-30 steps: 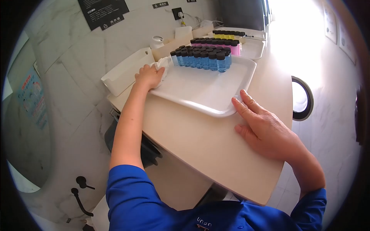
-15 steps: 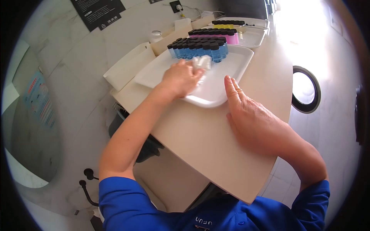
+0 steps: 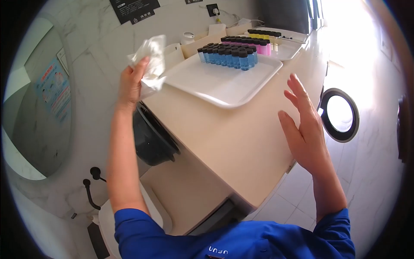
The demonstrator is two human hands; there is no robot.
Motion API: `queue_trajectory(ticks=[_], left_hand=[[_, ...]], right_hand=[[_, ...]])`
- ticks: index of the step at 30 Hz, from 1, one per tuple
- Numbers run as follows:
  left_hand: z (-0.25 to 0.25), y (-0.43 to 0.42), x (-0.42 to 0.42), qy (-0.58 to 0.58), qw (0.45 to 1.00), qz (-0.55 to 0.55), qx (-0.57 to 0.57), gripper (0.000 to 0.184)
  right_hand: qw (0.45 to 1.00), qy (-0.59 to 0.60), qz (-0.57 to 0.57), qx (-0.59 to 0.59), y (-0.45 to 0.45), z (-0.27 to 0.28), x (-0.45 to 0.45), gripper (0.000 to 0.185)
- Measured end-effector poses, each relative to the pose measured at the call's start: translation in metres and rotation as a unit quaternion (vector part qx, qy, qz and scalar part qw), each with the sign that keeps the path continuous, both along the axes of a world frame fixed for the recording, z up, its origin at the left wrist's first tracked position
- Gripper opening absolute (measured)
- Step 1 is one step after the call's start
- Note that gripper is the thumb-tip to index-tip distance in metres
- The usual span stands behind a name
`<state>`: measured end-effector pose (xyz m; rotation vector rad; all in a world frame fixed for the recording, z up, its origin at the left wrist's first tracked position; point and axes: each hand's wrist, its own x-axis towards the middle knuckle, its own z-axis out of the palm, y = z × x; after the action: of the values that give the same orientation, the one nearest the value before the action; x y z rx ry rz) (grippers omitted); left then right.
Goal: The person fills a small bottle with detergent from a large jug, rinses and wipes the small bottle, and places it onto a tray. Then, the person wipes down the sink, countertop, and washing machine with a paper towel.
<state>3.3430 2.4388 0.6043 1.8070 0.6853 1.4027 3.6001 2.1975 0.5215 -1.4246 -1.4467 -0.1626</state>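
Note:
A crumpled white tissue [image 3: 152, 60] is gripped in my left hand [image 3: 133, 82], raised at the left of the tray and over the counter's left edge. My right hand [image 3: 305, 129] hovers above the right side of the counter, fingers apart and nothing in it. Between the hands lies a white tray [image 3: 215, 93]. Along its far part stand several small bottles of blue liquid [image 3: 230, 59] with black caps, in rows. The near part of the tray's surface shows bare white.
Behind stand bottles of pink liquid [image 3: 262, 46] and yellow liquid [image 3: 257, 37], with a second white tray [image 3: 290, 54]. A dark basin [image 3: 151, 138] sits below the counter's left edge. A round black-rimmed object [image 3: 340, 115] is at the right. A wall socket [image 3: 213, 10] is at the back.
My left hand has lifted the tissue off the tray, moving up and left. My right hand has risen from beside the tray, moved right and spread its fingers. The view has shifted a little.

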Motion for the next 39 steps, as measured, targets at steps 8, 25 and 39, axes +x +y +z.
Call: queue_trajectory(ticks=[8,25,39], left_hand=[[-0.062,-0.003,0.012,0.564,0.724,0.354,0.181,0.051],[-0.054,-0.233,0.149,0.471,0.795,-0.034,0.382,0.045],[-0.063,-0.133,0.337,0.545,0.774,0.162,0.277,0.046]], right_hand=[[1.0,-0.016,0.004,-0.019,-0.04,-0.026,0.011,0.056],[0.999,0.031,-0.009,-0.039,-0.135,-0.06,0.1,0.051],[0.939,0.143,-0.165,-0.264,-0.274,-0.171,0.17,0.048]])
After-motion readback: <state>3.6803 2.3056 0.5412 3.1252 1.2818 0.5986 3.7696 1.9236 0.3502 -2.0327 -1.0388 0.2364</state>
